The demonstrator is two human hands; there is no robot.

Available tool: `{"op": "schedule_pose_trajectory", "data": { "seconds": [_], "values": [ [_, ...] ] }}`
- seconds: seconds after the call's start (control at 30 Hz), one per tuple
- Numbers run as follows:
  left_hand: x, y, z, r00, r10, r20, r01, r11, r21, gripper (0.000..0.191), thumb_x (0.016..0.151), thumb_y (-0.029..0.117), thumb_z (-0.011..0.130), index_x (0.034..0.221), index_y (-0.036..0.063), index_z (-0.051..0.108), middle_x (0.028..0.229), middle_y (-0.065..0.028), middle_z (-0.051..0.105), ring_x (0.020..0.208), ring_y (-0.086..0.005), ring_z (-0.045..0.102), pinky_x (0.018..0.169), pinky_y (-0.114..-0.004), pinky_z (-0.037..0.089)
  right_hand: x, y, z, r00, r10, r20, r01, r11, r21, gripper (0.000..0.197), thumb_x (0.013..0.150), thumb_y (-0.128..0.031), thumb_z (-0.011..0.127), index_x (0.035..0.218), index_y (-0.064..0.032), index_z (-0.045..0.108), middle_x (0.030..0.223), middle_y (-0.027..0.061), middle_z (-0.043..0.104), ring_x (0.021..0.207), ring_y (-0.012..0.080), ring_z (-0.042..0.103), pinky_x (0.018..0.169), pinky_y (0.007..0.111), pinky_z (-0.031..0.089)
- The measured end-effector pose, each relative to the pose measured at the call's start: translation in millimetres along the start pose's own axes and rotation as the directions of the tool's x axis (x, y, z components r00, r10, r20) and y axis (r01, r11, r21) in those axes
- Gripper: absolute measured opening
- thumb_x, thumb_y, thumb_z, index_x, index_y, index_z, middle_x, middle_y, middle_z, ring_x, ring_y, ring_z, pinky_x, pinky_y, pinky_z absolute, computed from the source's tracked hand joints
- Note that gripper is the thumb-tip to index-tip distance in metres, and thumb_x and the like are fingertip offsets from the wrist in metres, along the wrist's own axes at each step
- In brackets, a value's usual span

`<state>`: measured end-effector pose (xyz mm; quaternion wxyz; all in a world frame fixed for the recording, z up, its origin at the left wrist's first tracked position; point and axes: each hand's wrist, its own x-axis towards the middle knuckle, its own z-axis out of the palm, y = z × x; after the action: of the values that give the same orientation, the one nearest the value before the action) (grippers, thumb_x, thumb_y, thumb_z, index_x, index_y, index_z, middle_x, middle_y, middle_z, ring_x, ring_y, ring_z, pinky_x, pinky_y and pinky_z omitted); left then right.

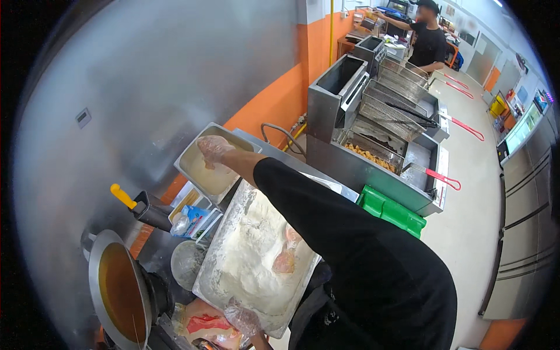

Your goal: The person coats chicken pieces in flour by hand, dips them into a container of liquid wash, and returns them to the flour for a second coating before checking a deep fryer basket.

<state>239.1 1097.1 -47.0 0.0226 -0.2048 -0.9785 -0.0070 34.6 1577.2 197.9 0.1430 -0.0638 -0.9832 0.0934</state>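
My right hand (213,148), in a clear plastic glove, is over a metal pan of pale liquid (192,168). Its fingers point down; whether they hold a piece is unclear. Beside that pan, a large metal tray of white flour (249,258) holds raw, pinkish meat pieces (284,261), partly coated. At the tray's lower edge is my left hand (243,318), gloved too and dusted with flour. It is beside a plastic bag of raw meat (208,323); its grip is hard to make out. My black right sleeve hides part of the tray.
A wok of brown liquid (122,291) stands lower left, near a round mesh strainer (188,264). A yellow-handled tool (123,196) stands in a dark holder. Rightward are a green crate (391,212) and fryers with wire baskets (372,155), one holding fried pieces. Farther back, a person (426,43) reaches sideways.
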Motion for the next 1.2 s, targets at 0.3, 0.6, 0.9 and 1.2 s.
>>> {"op": "schedule_pose_trajectory", "data": {
  "seconds": [0.3, 0.6, 0.9, 1.2],
  "values": [
    [6, 23, -79, 0.972, 0.016, 0.234, 0.039, 0.972, -0.231, 0.037, 0.087, 0.011, 0.036, 0.12, -0.0033, 0.042, 0.11, -0.0102, 0.053, 0.099, -0.0152, 0.051, 0.087, -0.026, 0.04, -13, -28, -16, 0.998, -0.009, 0.06, 0.007, 1.0, 0.027, 0.032, 0.049, -0.018, 0.075, 0.076, -0.0028, 0.064, 0.087, 0.0155, 0.064, 0.089, 0.0285, 0.062, 0.077, 0.035, 0.049],
    [6, 26, -73, 0.975, 0.072, -0.209, -0.109, 0.979, -0.171, 0.034, 0.067, 0.007, 0.053, 0.1, -0.0003, 0.057, 0.091, -0.0153, 0.058, 0.087, -0.0315, 0.053, 0.081, -0.036, 0.041, -39, -47, -41, 0.999, -0.011, -0.054, 0.015, 0.997, 0.08, 0.023, 0.056, -0.016, 0.072, 0.071, -0.0016, 0.063, 0.077, 0.0159, 0.064, 0.08, 0.0299, 0.063, 0.071, 0.037, 0.049],
    [-6, 4, -14, 0.735, 0.308, -0.604, -0.353, 0.934, 0.046, 0.031, 0.081, 0.016, 0.05, 0.109, 0.0026, 0.054, 0.097, -0.0111, 0.059, 0.088, -0.0243, 0.054, 0.08, -0.038, 0.043, -30, -52, -41, 0.965, -0.238, 0.112, 0.18, 0.908, 0.378, 0.05, 0.07, -0.035, 0.06, 0.105, -0.0014, 0.049, 0.104, 0.0174, 0.054, 0.095, 0.0295, 0.054, 0.081, 0.04, 0.043],
    [10, 34, -98, 0.961, 0.155, -0.231, -0.229, 0.911, -0.343, 0.029, 0.07, 0.008, 0.052, 0.097, 0.0027, 0.06, 0.094, -0.0156, 0.06, 0.09, -0.0278, 0.056, 0.083, -0.036, 0.044, -121, -110, -78, 0.92, -0.298, 0.253, 0.081, 0.778, 0.623, 0.026, 0.083, -0.016, 0.056, 0.104, -0.0013, 0.055, 0.098, 0.0108, 0.06, 0.09, 0.015, 0.058, 0.073, 0.03, 0.048]
  ]
}}
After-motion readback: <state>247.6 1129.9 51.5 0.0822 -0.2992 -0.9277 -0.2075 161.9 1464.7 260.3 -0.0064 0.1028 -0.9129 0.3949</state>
